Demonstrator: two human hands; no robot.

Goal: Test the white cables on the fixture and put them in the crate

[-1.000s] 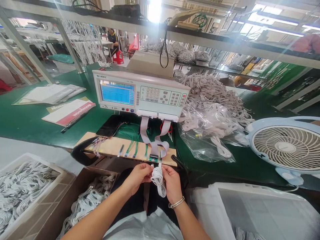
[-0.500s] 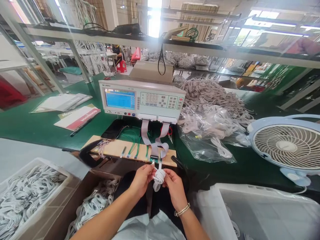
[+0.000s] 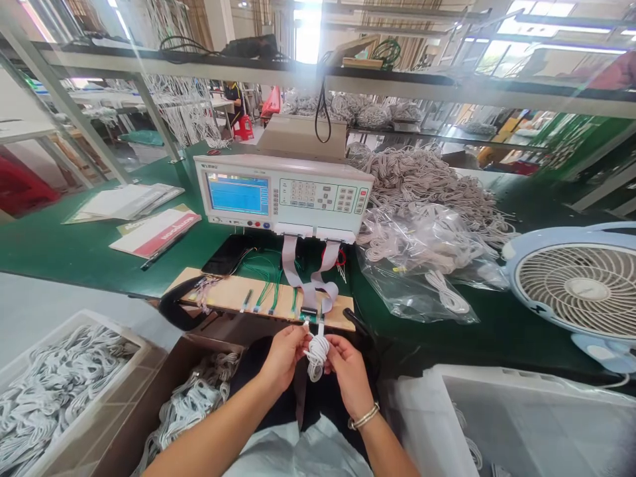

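Observation:
Between my hands hangs a coiled white cable (image 3: 317,356), just off the front edge of a wooden board (image 3: 233,291). My left hand (image 3: 287,354) pinches one end of the cable at a small green circuit board (image 3: 308,317). My right hand (image 3: 346,361) is closed on the coil's right side, near the other end, which points up at the board. Grey ribbon cables (image 3: 292,262) run from the circuit board to a white tester (image 3: 283,195) with a lit blue screen. Whether both cable ends are fully plugged in is too small to tell.
At left stand a white crate (image 3: 142,344) and a cardboard box (image 3: 119,414) of white cables. A clear bin (image 3: 536,384) and a blue fan (image 3: 579,291) are at right. Bagged cables (image 3: 417,258), a phone (image 3: 228,255) and booklets (image 3: 154,232) lie on the green table (image 3: 59,245).
The camera view has shifted slightly. Both hands stay at the same place on the coiled cable, which remains at the circuit board.

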